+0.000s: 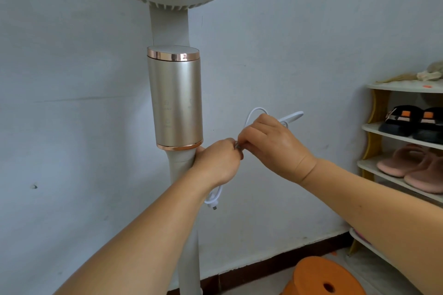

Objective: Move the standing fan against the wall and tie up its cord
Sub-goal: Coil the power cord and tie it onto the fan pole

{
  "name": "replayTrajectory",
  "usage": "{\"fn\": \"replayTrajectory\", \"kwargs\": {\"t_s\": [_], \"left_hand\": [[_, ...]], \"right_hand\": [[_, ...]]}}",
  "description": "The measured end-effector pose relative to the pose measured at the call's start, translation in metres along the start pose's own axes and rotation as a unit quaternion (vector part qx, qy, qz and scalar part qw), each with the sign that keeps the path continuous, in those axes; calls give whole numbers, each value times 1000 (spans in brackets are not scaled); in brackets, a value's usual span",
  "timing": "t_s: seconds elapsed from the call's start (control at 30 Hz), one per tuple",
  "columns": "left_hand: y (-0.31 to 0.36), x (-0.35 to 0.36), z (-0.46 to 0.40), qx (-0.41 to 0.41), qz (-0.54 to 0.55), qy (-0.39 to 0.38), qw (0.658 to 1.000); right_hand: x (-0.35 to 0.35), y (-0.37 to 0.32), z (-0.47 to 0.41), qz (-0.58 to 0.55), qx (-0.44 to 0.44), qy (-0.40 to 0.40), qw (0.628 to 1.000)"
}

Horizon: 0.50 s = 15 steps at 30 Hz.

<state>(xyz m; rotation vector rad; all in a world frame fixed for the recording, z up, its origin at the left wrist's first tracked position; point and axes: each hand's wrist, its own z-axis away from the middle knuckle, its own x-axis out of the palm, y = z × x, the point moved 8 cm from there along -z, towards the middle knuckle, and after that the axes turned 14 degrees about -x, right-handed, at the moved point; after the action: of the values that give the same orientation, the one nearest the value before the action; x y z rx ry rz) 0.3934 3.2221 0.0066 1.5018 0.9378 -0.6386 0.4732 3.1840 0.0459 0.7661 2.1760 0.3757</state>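
Note:
The standing fan (176, 98) is upright right in front of the pale wall, with a champagne cylinder body, a white head at the top edge and a white pole below. My left hand (217, 163) is closed beside the pole just under the cylinder, holding the bundled white cord (254, 114). The plug (214, 205) dangles below my left wrist. My right hand (271, 141) meets it fingertip to fingertip, pinching a small grey tie (238, 146) at the bundle. Cord loops stick out above and to the right of my right hand.
A shoe rack (374, 127) with black and pink shoes stands at the right against the wall. An orange round stool (323, 278) sits on the floor at the lower right, near the fan's pole. A dark skirting strip runs along the wall's foot.

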Motion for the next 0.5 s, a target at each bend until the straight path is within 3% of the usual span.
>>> {"fn": "replayTrajectory", "kwargs": {"t_s": [0.13,0.37,0.5], "left_hand": [[0,0,-2,-9,12,2,1000],[-1,-3,1,-15,58,-17,998],[-2,-4,0,-9,119,-47,992]], "right_hand": [[1,14,3,-72,74,-14,995],[3,16,1,-66,29,-77,994],[-4,15,-6,-40,14,-37,998]]}}
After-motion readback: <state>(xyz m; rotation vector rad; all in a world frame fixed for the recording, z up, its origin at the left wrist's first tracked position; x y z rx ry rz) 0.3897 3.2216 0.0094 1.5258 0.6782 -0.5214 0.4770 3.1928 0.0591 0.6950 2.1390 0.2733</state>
